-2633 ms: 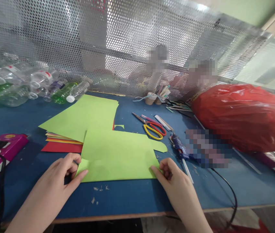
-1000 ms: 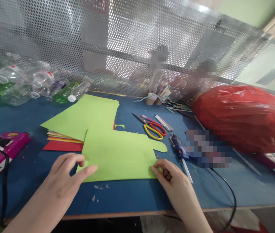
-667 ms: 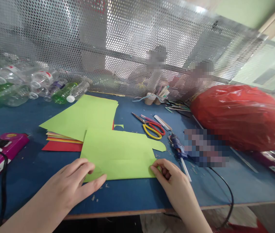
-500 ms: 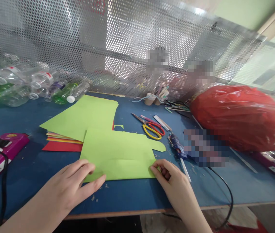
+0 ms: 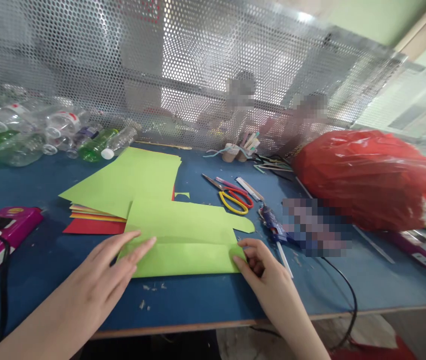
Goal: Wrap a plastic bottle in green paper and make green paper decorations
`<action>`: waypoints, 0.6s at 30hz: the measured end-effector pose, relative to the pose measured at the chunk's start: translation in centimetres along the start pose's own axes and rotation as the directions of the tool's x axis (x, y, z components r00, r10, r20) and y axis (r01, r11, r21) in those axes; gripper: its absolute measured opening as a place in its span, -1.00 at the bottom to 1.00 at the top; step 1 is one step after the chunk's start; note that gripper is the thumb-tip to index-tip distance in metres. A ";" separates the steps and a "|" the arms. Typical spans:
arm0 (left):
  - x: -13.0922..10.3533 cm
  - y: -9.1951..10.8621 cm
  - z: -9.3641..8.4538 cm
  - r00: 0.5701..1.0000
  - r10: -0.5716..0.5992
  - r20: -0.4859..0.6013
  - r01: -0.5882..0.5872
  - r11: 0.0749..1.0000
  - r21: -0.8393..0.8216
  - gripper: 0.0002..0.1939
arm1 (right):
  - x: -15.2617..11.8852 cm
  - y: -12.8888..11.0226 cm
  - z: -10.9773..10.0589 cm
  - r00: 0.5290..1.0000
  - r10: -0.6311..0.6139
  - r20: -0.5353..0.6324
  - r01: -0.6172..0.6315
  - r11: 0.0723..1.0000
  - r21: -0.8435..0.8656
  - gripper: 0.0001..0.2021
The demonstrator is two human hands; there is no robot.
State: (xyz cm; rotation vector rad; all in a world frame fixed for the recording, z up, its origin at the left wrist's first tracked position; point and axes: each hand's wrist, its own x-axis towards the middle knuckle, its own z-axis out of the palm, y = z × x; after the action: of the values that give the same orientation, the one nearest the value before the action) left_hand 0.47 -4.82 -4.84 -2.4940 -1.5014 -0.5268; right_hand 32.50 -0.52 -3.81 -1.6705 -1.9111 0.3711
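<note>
Two bare hands are at the green sheet [image 5: 178,222], which lies on the blue table [image 5: 182,305] near its front edge. The right hand [image 5: 263,270] pinches the sheet's right end between thumb and fingers; the left hand [image 5: 103,275] is spread, fingers extended over the left end (how firmly they press, I cannot tell). Along the near side runs a folded flap [image 5: 188,260]. The sheet's far left corner overlaps a paper stack [image 5: 137,177], green on top, red lowest. Just beyond its rounded tab [image 5: 245,224] lie scissors [image 5: 225,189], with a blue glue gun [image 5: 272,221] beside it. Farther out are plastic bottles [image 5: 62,125] and a red bag [image 5: 366,180].
</note>
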 end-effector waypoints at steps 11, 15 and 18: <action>0.6 -0.4 -0.4 0.901 -0.424 0.092 0.434 0.877 -0.205 -0.44 | 0.0 0.0 -0.1 1.000 0.005 0.015 -0.005 1.000 0.012 -0.78; 0.4 -0.6 -0.2 0.908 -0.408 0.093 0.419 0.882 -0.217 -0.44 | -0.1 0.0 0.0 1.000 0.009 0.014 -0.009 1.000 0.014 -0.79; 0.3 -0.6 -0.1 0.928 -0.367 0.070 0.372 0.894 -0.248 -0.45 | -0.1 0.0 0.1 1.000 0.013 0.006 -0.013 1.000 0.011 -0.80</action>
State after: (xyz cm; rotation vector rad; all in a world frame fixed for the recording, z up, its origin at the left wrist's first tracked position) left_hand 0.04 -4.33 -4.67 -2.3986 -2.0540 -0.8049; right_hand 32.40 -0.58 -3.90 -1.6771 -1.9005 0.3911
